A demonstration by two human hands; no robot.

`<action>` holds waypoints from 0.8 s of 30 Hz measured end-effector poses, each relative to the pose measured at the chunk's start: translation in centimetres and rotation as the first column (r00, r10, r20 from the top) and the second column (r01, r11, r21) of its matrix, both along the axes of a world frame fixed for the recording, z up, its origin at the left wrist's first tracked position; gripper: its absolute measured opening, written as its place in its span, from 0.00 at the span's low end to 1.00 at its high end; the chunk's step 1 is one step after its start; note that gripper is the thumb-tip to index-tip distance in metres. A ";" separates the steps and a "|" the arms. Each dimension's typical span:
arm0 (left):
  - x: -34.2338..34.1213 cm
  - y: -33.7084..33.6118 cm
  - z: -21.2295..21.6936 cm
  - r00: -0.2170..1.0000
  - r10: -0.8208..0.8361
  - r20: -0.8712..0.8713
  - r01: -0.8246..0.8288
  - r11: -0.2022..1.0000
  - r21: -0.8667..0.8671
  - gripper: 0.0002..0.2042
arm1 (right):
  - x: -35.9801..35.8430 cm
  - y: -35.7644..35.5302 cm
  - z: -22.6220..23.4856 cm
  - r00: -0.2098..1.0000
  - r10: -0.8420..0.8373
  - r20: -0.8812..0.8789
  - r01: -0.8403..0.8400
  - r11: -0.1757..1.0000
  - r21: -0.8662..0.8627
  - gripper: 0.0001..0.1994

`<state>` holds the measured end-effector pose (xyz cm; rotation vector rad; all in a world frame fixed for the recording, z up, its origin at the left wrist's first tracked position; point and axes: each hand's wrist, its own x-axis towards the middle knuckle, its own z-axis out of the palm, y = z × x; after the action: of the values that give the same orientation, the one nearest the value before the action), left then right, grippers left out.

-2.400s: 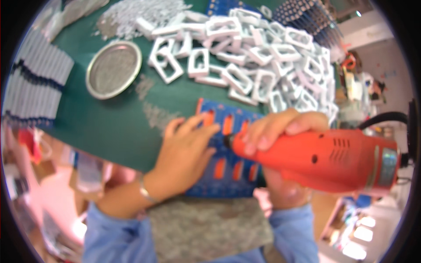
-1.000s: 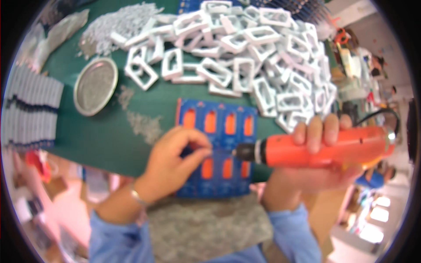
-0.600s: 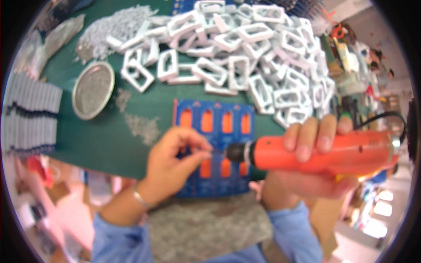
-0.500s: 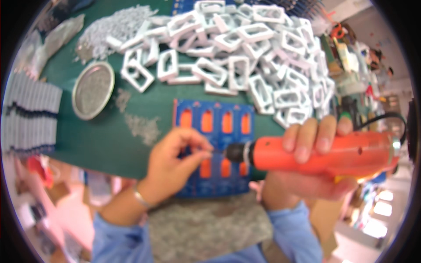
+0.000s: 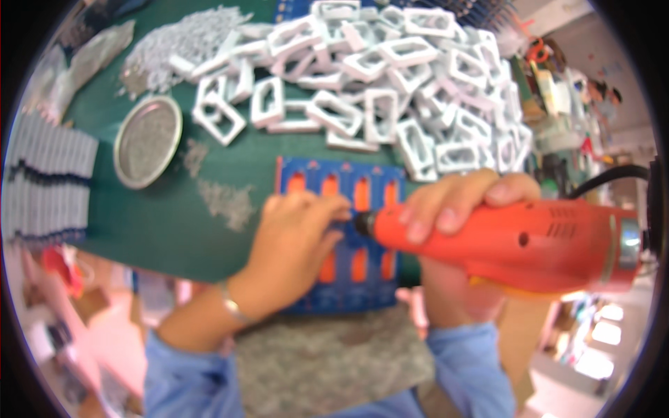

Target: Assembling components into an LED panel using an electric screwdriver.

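Note:
My right hand [image 5: 456, 202] is wrapped around an orange electric screwdriver [image 5: 536, 240], held level with its black nose pointing left. The nose ends close to the fingertips of my left hand [image 5: 289, 244], which are pinched together. Whatever those fingers hold is too small and blurred to make out. Both hands are over a blue fixture [image 5: 348, 298] with two rows of orange oblong inserts [image 5: 361, 194]. My left hand hides part of its left side. Loose small metal pieces [image 5: 226, 202], possibly screws, lie on the green table left of the fixture.
Beyond the fixture spreads a large heap of white rectangular frames [image 5: 380, 115]. A round metal dish [image 5: 179, 132] holds tiny pieces, with a mound of small whitish parts [image 5: 185, 49] behind it. Stacked grey-white parts [image 5: 56, 184] stand at the left edge. A black cord [image 5: 613, 174] trails from the screwdriver.
The screwdriver has shifted and its rear has swung closer to me. My right hand sits nearer its nose. My left hand has turned, its back now more upward, fingertips still beside the nose.

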<state>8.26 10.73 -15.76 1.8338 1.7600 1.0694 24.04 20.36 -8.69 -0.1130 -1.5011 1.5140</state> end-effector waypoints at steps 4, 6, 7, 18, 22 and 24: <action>0.0 0.0 -0.3 1.000 -0.011 -0.003 0.011 1.000 0.000 0.18 | -0.5 -0.6 0.1 0.996 -0.064 0.056 0.064 0.998 0.001 0.20; -0.1 -0.1 -0.4 1.000 -0.005 0.000 0.005 1.000 0.001 0.18 | -0.8 -0.7 -0.1 0.995 -0.073 0.067 0.072 0.997 0.026 0.20; -0.1 -0.2 -0.4 1.000 -0.010 -0.002 0.010 1.000 -0.011 0.19 | -0.9 -0.8 -0.2 0.995 -0.073 0.074 0.070 0.997 0.043 0.20; -0.6 -2.3 0.0 0.983 0.006 -0.182 -0.008 1.000 -0.012 0.19 | -1.4 0.1 0.1 0.989 0.021 0.148 -0.029 0.998 0.054 0.19; -0.1 -3.3 -1.0 0.915 -0.016 -0.403 0.062 0.993 0.102 0.14 | -2.0 0.4 0.2 0.979 0.060 0.197 -0.071 0.996 0.049 0.16; 0.1 -3.5 -1.4 0.896 -0.009 -0.445 0.070 0.990 0.123 0.14 | -2.4 0.4 0.0 0.978 0.071 0.198 -0.081 0.996 0.043 0.16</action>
<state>8.34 7.23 -17.16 2.3358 1.9175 0.8132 21.59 20.80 -8.68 -0.1816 -1.7169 1.5609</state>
